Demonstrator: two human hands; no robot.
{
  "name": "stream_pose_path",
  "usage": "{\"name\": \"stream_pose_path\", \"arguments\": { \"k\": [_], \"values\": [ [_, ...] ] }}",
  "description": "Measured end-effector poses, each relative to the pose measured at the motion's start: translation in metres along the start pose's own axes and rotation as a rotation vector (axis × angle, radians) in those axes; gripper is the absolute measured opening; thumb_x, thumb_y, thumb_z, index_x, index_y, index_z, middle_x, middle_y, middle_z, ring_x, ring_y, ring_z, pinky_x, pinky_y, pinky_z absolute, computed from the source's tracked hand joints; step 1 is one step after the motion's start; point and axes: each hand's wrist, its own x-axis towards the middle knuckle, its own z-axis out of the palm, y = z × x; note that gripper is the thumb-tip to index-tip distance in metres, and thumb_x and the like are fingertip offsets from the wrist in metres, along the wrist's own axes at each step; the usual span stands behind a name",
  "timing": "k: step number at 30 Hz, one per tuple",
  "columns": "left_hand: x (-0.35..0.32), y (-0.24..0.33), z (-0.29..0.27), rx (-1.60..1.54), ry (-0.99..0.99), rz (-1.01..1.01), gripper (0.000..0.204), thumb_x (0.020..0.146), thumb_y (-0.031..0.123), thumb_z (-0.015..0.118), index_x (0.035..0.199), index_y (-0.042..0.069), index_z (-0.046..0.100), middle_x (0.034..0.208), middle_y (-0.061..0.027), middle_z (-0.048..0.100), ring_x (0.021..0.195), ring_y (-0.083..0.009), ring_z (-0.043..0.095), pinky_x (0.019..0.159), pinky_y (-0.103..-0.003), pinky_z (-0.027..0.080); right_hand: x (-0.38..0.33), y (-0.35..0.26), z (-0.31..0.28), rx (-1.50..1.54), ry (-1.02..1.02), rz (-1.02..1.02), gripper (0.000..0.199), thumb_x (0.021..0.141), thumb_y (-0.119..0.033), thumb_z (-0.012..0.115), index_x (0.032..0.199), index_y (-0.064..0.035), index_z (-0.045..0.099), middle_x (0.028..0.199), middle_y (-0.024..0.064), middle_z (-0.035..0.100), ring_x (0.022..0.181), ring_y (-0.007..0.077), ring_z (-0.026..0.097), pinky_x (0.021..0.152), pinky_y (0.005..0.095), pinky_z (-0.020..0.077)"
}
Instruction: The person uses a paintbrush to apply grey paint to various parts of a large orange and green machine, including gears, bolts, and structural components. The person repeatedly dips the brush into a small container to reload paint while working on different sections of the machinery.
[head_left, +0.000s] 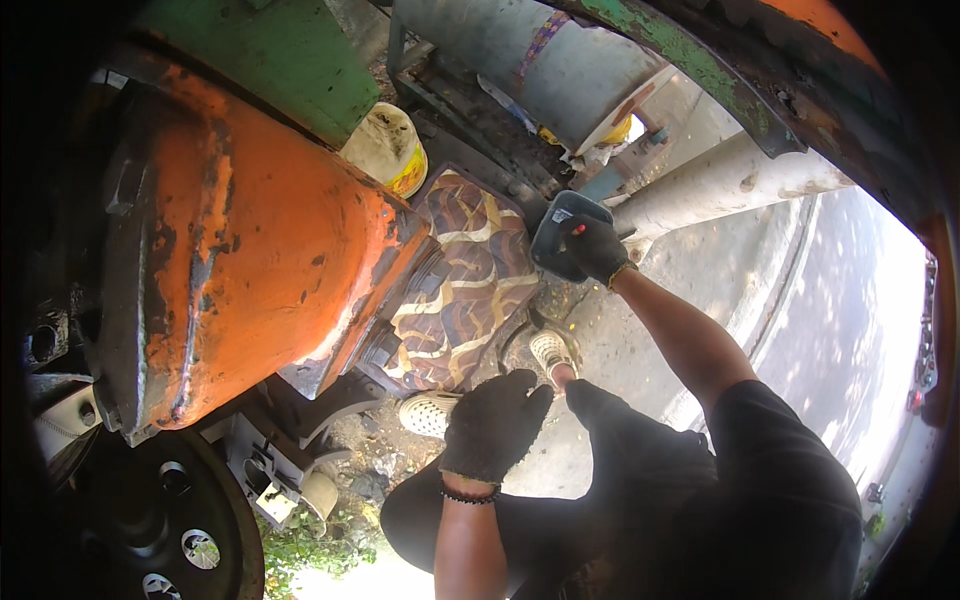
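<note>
My right hand (pixel 597 248), in a dark work glove, is stretched forward and grips a blue-grey plastic tray (pixel 562 232) by its edge, holding it just above the ground. A small red mark shows at the glove's fingers. My left hand (pixel 493 424), also gloved, hovers with fingers loosely together above my knee and holds nothing. A brown patterned cloth (pixel 465 290) lies spread beside the tray, to its left, under the big rusty orange machine housing (pixel 240 240).
My two pale shoes (pixel 553 350) stand on the gritty concrete. A yellow-white bucket (pixel 388 148) sits behind the cloth. A grey cylinder (pixel 560 60) and a pale pipe (pixel 720 185) cross above. A black wheel (pixel 160 520) is at lower left.
</note>
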Motion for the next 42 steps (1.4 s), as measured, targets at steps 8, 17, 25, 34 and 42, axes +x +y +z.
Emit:
{"name": "stream_pose_path", "arguments": {
  "k": [8, 17, 25, 34, 42],
  "values": [
    [0.008, 0.024, -0.009, -0.068, 0.056, 0.012, 0.030, 0.105, 0.037, 0.062, 0.097, 0.009, 0.072, 0.081, -0.0163, 0.071, 0.080, -0.0389, 0.070, 0.072, -0.050, 0.055, 0.002, 0.010, -0.008, -0.048, -0.072, 0.019, 0.027, 0.097, -0.032, 0.065, 0.112, -0.0128, 0.077, 0.104, 0.0181, 0.078, 0.098, 0.0356, 0.076, 0.085, 0.0463, 0.0582],
    [0.009, 0.015, -0.005, 0.011, 0.034, 0.071, 0.032, 0.105, 0.039, 0.061, 0.100, 0.009, 0.072, 0.087, -0.0168, 0.073, 0.084, -0.0394, 0.071, 0.074, -0.051, 0.056, -0.009, 0.017, -0.043, 0.927, 0.097, 0.299, 0.028, 0.103, -0.022, 0.065, 0.117, -0.0001, 0.073, 0.104, 0.0106, 0.077, 0.091, 0.0186, 0.075, 0.081, 0.0311, 0.0604],
    [0.012, 0.004, 0.000, 0.046, -0.053, -0.022, 0.031, 0.102, 0.038, 0.062, 0.102, 0.008, 0.069, 0.092, -0.0189, 0.073, 0.091, -0.0397, 0.072, 0.082, -0.052, 0.055, -0.046, 0.072, -0.059, 1.413, 0.194, 0.508, 0.016, 0.103, -0.019, 0.064, 0.103, -0.0036, 0.069, 0.090, 0.0053, 0.068, 0.074, 0.0182, 0.068, 0.070, 0.0281, 0.0570],
    [-0.044, -0.005, -0.019, 0.237, -0.050, 0.027, 0.035, 0.101, 0.035, 0.065, 0.117, 0.006, 0.073, 0.113, -0.0176, 0.076, 0.105, -0.0387, 0.072, 0.093, -0.047, 0.057, -0.089, 0.084, -0.048, 0.122, 0.120, 0.056, 0.024, 0.103, -0.023, 0.063, 0.109, -0.0014, 0.069, 0.105, 0.0134, 0.075, 0.098, 0.0248, 0.072, 0.084, 0.0380, 0.0577],
    [-0.119, 0.068, -0.070, 0.034, 0.179, -0.071, 0.034, 0.104, 0.034, 0.062, 0.124, 0.010, 0.074, 0.118, -0.0167, 0.076, 0.107, -0.0388, 0.073, 0.092, -0.048, 0.058, -0.130, -0.010, -0.080, 0.085, 0.432, -0.151, 0.032, 0.097, -0.029, 0.071, 0.106, 0.0013, 0.068, 0.102, 0.0206, 0.073, 0.096, 0.0362, 0.071, 0.085, 0.0443, 0.0542]
  ]
}}
